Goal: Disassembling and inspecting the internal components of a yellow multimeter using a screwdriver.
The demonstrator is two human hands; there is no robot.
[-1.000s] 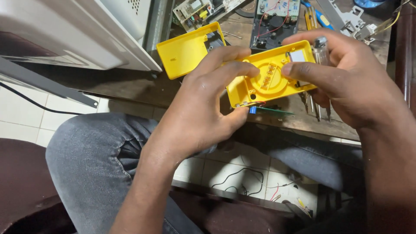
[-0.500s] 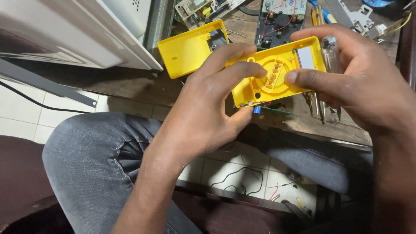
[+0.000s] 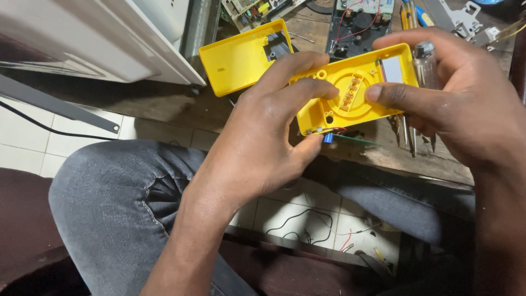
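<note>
Both hands hold an opened yellow plastic meter case half (image 3: 353,90), inner side up, showing a round dial recess with metal contacts and a grey window. My left hand (image 3: 263,137) grips its left end, fingers over the top and thumb under a small blue part at the bottom edge. My right hand (image 3: 460,104) holds the right end, its thumb pressed on the dial recess, with a clear-handled screwdriver (image 3: 423,60) tucked in the same hand.
The other yellow case half (image 3: 241,57) lies on the wooden bench (image 3: 164,104) to the left. Circuit boards (image 3: 359,16) and tools sit behind. A white appliance (image 3: 98,38) stands at the left. Below are my jeans-clad knees and a tiled floor with wires.
The case half has tilted slightly and moved up and right in the hands. My right thumb has shifted onto the dial recess.
</note>
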